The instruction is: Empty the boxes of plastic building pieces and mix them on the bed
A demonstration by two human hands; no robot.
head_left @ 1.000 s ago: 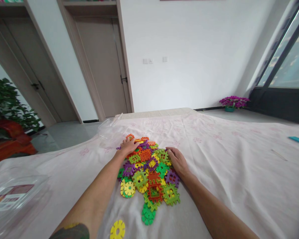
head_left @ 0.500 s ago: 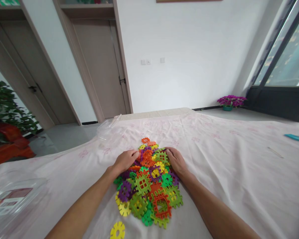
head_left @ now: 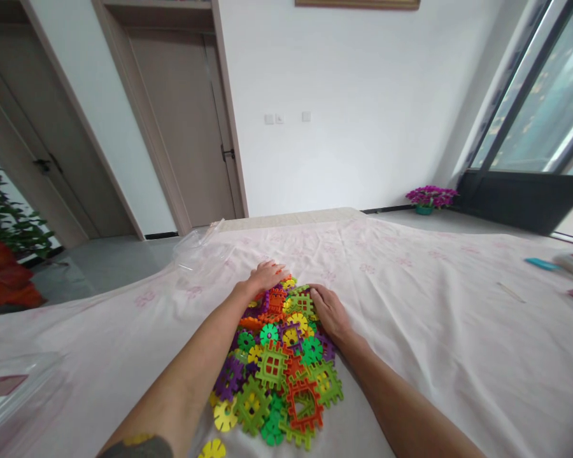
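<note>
A heap of flat plastic interlocking pieces [head_left: 279,356] in green, orange, purple and yellow lies on a pale pink cloth [head_left: 434,331]. My left hand [head_left: 265,277] rests palm down on the far end of the heap, fingers stretched over the pieces. Along the heap's right side lies my right hand [head_left: 328,310], fingers curved against the pieces. Neither hand lifts a piece. A single yellow round piece [head_left: 212,449] lies apart near the bottom edge.
A crumpled clear plastic bag [head_left: 200,249] lies beyond the heap. A clear plastic lid or box [head_left: 14,394] sits at the left edge. Small items, a teal strip [head_left: 537,263] among them, lie far right. Doors, a plant and a window surround the surface.
My left hand has reached further out over the far end of the heap. The pieces have been drawn closer to me and bunched. The view has shifted slightly.
</note>
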